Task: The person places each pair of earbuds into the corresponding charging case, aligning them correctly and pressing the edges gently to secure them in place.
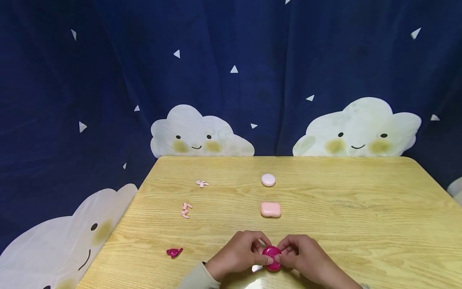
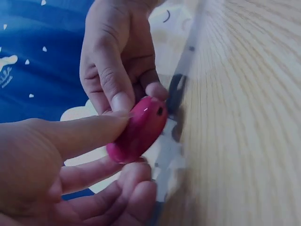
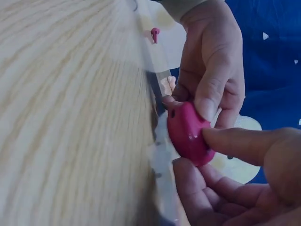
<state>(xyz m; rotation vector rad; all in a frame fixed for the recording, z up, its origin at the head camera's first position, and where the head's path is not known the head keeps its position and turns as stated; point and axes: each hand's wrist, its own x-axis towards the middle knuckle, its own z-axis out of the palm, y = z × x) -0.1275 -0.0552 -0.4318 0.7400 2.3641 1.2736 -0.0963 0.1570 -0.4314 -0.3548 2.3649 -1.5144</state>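
Both hands hold a glossy magenta earbud case point(image 1: 272, 251) close over the near part of the wooden table. The left hand point(image 1: 238, 255) pinches its left side, thumb on the face toward the person. On the other side the right hand point(image 1: 306, 257) grips it the same way, and the two thumbs nearly meet. In the left wrist view the case point(image 2: 141, 129) looks closed, with a small dark hole near one end. The case point(image 3: 188, 134) also appears between both hands' fingertips in the right wrist view. Left of the hands lie magenta earbuds point(image 1: 175, 252).
Beyond the hands sit a pink rounded-rectangular case point(image 1: 270, 209) and a paler round case point(image 1: 268, 180). Pink earbuds point(image 1: 185, 210) and paler earbuds point(image 1: 202, 184) lie on the left of the table point(image 1: 353, 216). A dark blue cloud-print curtain point(image 1: 223, 36) hangs behind.
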